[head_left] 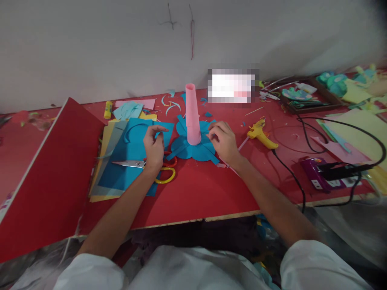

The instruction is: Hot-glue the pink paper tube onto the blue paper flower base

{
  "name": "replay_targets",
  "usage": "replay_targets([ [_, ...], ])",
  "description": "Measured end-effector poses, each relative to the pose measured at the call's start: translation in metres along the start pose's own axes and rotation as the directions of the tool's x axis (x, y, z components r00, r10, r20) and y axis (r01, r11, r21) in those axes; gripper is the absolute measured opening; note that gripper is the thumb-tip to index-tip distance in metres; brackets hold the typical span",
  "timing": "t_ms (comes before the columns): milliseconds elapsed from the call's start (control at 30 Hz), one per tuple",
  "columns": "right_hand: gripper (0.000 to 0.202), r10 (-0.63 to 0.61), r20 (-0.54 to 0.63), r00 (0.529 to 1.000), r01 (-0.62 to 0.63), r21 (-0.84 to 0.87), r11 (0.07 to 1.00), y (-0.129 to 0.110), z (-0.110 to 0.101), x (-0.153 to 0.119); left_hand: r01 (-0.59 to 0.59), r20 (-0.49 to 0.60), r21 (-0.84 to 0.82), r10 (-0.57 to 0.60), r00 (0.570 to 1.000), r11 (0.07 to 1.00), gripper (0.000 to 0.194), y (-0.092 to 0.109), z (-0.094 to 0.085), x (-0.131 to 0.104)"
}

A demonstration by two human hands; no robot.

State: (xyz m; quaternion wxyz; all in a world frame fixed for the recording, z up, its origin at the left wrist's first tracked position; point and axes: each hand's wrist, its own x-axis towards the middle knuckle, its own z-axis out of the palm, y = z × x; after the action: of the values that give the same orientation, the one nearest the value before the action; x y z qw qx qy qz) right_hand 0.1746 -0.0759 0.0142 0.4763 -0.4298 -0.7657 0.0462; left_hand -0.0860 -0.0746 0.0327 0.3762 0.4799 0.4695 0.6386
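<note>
A pink paper tube (192, 117) stands upright on a blue paper flower shape (192, 152) with rounded petals and strips sticking out. On the left of it, my left hand (155, 147) hovers above blue paper sheets (116, 169), its index finger and thumb apart and nothing seen between them. Scissors (166, 175) with red and yellow handles lie under that wrist, blades pointing left. My right hand (224, 141) is at the flower's right petals, fingertips bunched together. Whatever those fingertips may hold is too small to make out.
A yellow glue gun (261, 135) lies on the right, its cord running to a purple power box (322, 177). A red board (51, 173) leans at left. Behind are a glue stick (108, 109), paper scraps (173, 108) and a dark tray (329, 105).
</note>
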Motion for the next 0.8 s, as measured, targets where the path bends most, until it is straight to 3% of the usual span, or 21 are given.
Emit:
replay_targets([
  [333,0.044,0.023,-0.015,1.0,-0.023,-0.019,1.0,-0.006,-0.005,0.002,-0.003,0.008,-0.022,0.004,1.0,1.0,0.004,-0.002,0.0,0.0],
  [500,0.049,-0.003,0.041,0.999,-0.001,0.085,0.996,-0.01,-0.01,0.004,-0.021,0.033,-0.006,0.021,0.999,1.0,0.009,-0.001,0.0,0.0],
  [667,0.053,0.165,0.016,0.986,-0.166,0.144,0.976,-0.009,-0.008,0.003,-0.022,0.041,0.036,0.021,0.999,0.999,0.018,0.001,-0.001,-0.001],
  [800,0.062,0.33,0.033,0.943,-0.331,0.131,0.934,-0.007,-0.011,0.0,-0.012,0.047,0.041,0.01,0.999,0.999,0.022,0.002,-0.001,-0.001],
])
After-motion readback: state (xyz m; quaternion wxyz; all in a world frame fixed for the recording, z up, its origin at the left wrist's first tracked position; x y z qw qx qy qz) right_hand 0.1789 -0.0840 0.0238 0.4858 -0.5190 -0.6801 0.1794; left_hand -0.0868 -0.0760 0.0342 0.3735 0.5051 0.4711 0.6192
